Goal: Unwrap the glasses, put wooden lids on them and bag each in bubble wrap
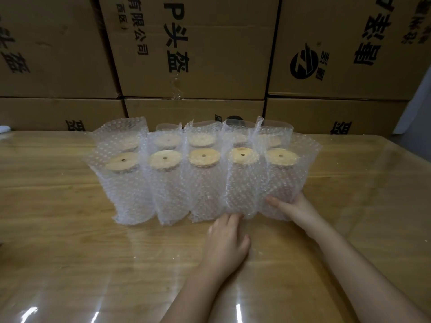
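Head view: we're looking down at two rows of bagged glasses (205,183) on the table (70,241), five in front, five behind, each under a wooden lid (243,155). Our right hand (292,206) cups the base of the end bag (283,183), fingers wrapped on it. Our left hand (227,241) lies open and flat, fingertips touching the next bag's foot. Glass inside, we reckon: breakable, slippery film, so grip low around the body. Boxes (193,54) are stacked behind.
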A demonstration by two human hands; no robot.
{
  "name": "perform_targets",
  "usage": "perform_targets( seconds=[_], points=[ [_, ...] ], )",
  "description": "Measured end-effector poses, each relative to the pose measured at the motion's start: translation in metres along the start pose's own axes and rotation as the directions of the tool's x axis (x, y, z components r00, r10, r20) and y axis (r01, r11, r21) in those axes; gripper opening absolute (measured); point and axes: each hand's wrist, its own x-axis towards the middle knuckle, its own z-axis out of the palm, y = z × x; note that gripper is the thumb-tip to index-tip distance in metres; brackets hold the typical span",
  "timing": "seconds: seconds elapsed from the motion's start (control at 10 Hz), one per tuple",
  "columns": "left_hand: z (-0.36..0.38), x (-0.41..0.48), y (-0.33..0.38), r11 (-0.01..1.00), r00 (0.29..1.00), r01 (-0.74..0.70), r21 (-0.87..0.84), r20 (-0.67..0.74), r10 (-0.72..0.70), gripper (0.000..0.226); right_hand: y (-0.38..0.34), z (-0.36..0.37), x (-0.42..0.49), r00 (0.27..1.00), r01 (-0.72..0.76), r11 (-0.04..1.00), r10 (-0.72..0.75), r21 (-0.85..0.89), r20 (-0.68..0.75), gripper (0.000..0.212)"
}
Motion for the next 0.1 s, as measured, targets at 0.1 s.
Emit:
perform_targets(
  seconds=[0.1],
  points=[
    [-0.0158, -0.0195, 0.0191, 0.997, 0.997, -0.07, -0.044, 0.03, 0.071, 0.043, -0.0173, -0.0209, -0.0136, 0.999, -0.032, 0.992, 0.029, -0.12, -0.033, 0.106]
  ],
)
